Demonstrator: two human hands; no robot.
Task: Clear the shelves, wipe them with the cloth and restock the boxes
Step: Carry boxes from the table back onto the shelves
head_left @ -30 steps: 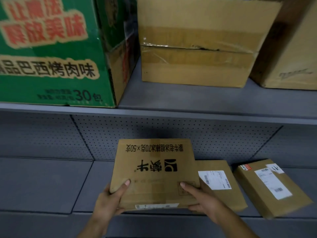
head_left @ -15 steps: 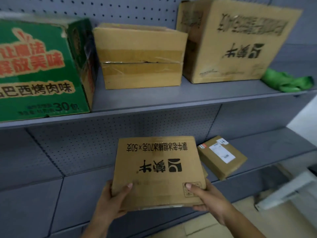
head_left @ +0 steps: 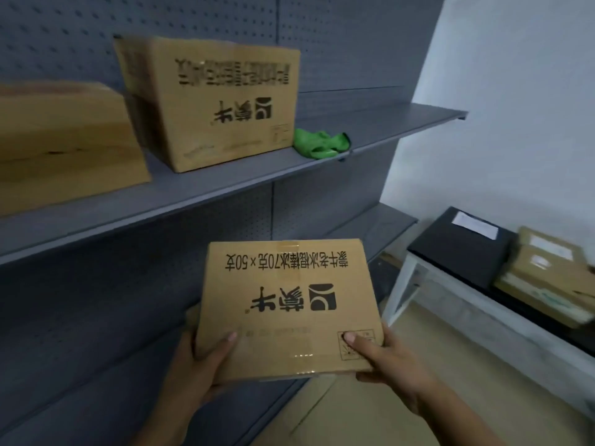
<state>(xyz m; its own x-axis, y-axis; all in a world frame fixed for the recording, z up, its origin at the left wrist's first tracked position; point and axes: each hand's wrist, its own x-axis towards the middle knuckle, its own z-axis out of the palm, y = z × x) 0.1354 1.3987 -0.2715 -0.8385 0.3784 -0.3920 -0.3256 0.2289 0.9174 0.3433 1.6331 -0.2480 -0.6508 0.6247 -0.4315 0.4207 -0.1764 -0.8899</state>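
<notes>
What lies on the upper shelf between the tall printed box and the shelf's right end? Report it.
A crumpled green cloth lies close beside the tall printed box; past it the upper shelf is bare to its end. Head view.

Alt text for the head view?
The left hand and right hand hold a cardboard box. Above it, a grey shelf carries a tall box, a plain box and a green cloth; a table at right holds parcels.
</notes>
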